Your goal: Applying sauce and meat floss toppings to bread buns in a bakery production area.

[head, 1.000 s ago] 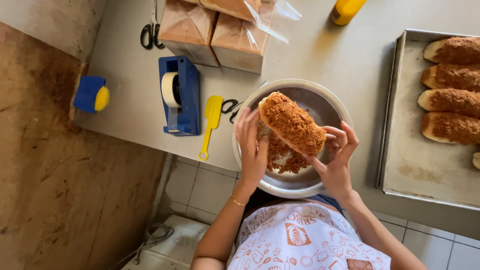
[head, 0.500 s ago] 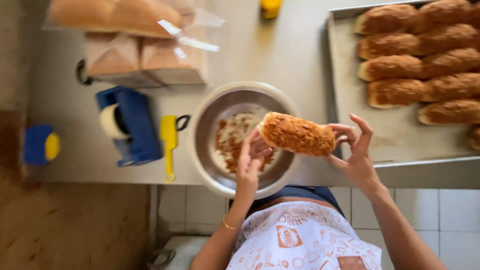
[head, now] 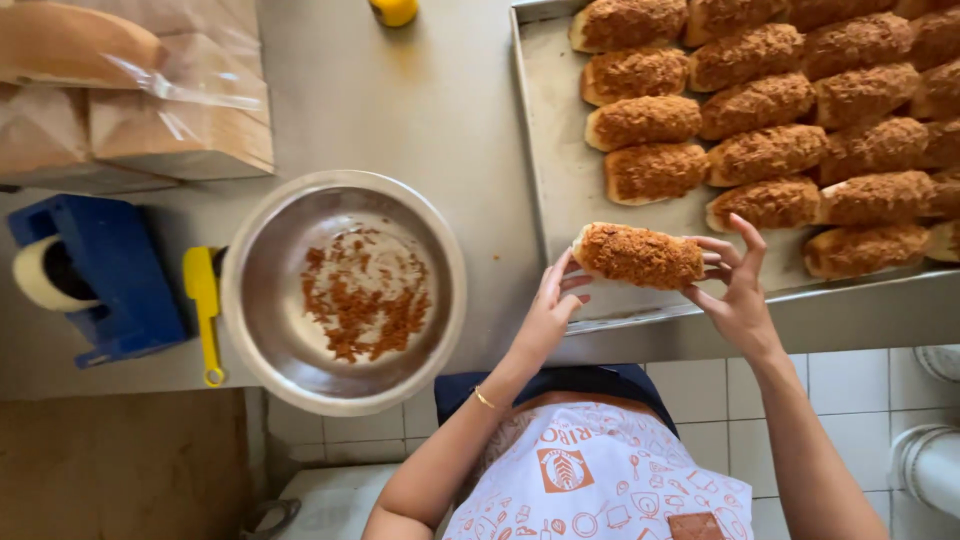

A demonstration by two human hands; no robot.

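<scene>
Both hands hold one long bread roll (head: 640,255) topped with brown shredded floss. My left hand (head: 548,312) grips its left end and my right hand (head: 738,290) its right end. The roll hovers over the near edge of a metal baking tray (head: 560,190), which carries several similar topped rolls (head: 760,150) in rows. To the left, a round steel bowl (head: 250,300) holds scattered brown floss (head: 365,295).
A blue tape dispenser (head: 95,280) and a yellow-handled tool (head: 203,305) lie left of the bowl. Bagged bread in clear plastic and brown paper bags (head: 130,90) sit at the back left. A yellow bottle cap (head: 395,10) is at the top. White tiles lie below the counter edge.
Both hands have carried the topped roll from above the bowl rightward to the tray's near edge. The view has swung right, showing more of the tray.
</scene>
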